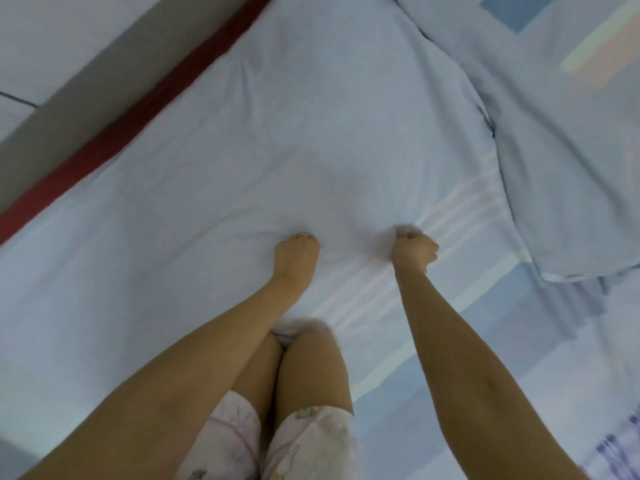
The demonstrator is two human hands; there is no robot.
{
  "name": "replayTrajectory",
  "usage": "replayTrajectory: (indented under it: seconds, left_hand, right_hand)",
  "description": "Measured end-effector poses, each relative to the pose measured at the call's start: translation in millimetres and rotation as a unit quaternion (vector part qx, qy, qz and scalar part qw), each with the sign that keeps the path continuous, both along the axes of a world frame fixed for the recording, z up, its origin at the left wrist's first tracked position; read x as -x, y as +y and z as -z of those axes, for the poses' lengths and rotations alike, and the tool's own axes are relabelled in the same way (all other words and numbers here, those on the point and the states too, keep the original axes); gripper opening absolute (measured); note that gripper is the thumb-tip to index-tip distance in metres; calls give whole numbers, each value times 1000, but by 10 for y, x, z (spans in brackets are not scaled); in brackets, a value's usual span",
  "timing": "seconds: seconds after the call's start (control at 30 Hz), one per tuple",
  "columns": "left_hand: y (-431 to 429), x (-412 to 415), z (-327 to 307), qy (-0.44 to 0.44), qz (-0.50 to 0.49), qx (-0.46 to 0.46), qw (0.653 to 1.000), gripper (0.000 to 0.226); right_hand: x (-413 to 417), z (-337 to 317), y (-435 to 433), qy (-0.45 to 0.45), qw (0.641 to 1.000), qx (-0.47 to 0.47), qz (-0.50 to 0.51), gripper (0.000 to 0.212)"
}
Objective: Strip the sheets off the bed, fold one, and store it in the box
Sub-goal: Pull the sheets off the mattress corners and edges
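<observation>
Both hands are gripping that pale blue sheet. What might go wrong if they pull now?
The knees seem to rest on the sheet, so a pull by the left hand and right hand may only strain it. The quilt appears to overlap its right edge and could get dragged along.

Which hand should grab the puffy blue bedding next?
Probably the right hand: it is nearer the puffy blue bedding, which lies on its side. The left hand is farther off. Both now grip the sheet, so it must let go first.
</observation>
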State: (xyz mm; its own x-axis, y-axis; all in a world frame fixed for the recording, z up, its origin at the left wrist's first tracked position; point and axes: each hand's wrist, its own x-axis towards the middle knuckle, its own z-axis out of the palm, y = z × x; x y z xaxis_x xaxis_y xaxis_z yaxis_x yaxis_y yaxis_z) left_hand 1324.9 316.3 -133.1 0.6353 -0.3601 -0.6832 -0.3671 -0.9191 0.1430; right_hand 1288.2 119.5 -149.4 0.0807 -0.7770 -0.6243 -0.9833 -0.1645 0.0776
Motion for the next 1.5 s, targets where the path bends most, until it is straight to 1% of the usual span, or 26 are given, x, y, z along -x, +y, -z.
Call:
replayTrajectory:
  seconds: [0.03,0.07,0.17,0.23,0.33,0.4,0.5,0.57,0.63,0.67,0.7,0.73,0.77,0.8,0.9,0.97,1.03,1.07,1.1,1.17,1.23,1.3,1.37,1.4,1.43,1.5]
  left_hand:
    - [-35,48,44,7,13,1,1000,8]
    - [-48,73,76,-8,8,26,1000,15]
    - [0,176,95,-41,-61,111,991,19]
    - [1,233,135,-53,-113,171,977,17]
    - [-40,356,191,-71,-127,222,964,14]
    - [-56,429,246,-69,-131,233,961,14]
    - [-13,474,259,-94,-145,265,949,11]
    - [23,553,228,-108,-161,237,952,19]
    - [-1,907,144,-116,-158,132,972,51]
    - [-33,1105,80,-107,-135,85,981,68]
    - [-59,1268,24,-94,-102,39,990,82]
    - [-77,1410,-15,-67,-67,-3,995,92]
    - [-143,1605,-36,-29,-46,-24,998,98]
    - [-189,1719,-27,17,-46,-34,998,100]
    - [-478,2018,-63,115,-14,-37,993,105]
    - [-723,2183,-80,159,23,-21,987,105]
    - [-953,2349,-85,210,87,-11,974,99]
    - [-1015,2409,-113,234,122,-2,964,95]
    - [-1031,2433,-150,250,142,11,958,89]
    - [-1101,2478,-219,209,156,39,965,81]
    - [-1034,2363,-249,76,117,65,988,79]
    - [-1026,2212,-221,-25,75,78,994,84]
    - [-1184,2127,-133,-50,68,67,994,93]
    - [-1264,2081,-90,-42,74,58,995,98]
    - [-1392,2085,-36,-24,99,46,994,103]
    - [-1675,2182,76,15,170,15,985,113]
  right_hand:
    - [19,12,-44,3,1000,-9,9,50]
    - [11,11,-71,1,1000,-16,16,47]
    - [7,40,-136,6,1000,-13,27,42]
    - [36,84,-114,-19,998,-1,52,40]
    - [184,125,-43,-80,996,17,35,38]
    - [298,127,-53,-109,994,-6,16,50]
    - [359,68,-43,-120,991,-20,-53,83]
    - [343,47,62,-121,985,4,-127,92]
    - [550,27,219,-172,944,33,-279,90]
    - [733,21,302,-219,898,21,-382,84]
    - [930,45,397,-236,831,1,-504,76]
    - [1160,109,442,-219,762,-14,-609,70]
    - [1488,152,339,-185,725,-17,-663,65]
    - [1716,178,196,-144,732,-25,-665,63]
    - [2412,154,-413,-58,884,1,-464,62]
    - [2808,74,-721,25,960,-19,-278,63]
    - [3082,-69,-916,56,997,-29,-53,65]
    - [3143,-105,-950,51,998,-26,32,65]
    - [3148,-98,-944,34,997,-11,67,66]
    - [3212,-79,-926,-25,996,82,3,64]
    - [3057,-64,-645,-113,969,143,-169,62]
    - [2937,-40,-284,-184,909,113,-356,58]
    - [3065,70,-235,-210,847,60,-484,54]
    - [3205,169,-336,-202,831,46,-516,54]
    - [3427,271,-509,-180,844,50,-503,56]
    - [3915,362,-944,-112,923,50,-366,66]
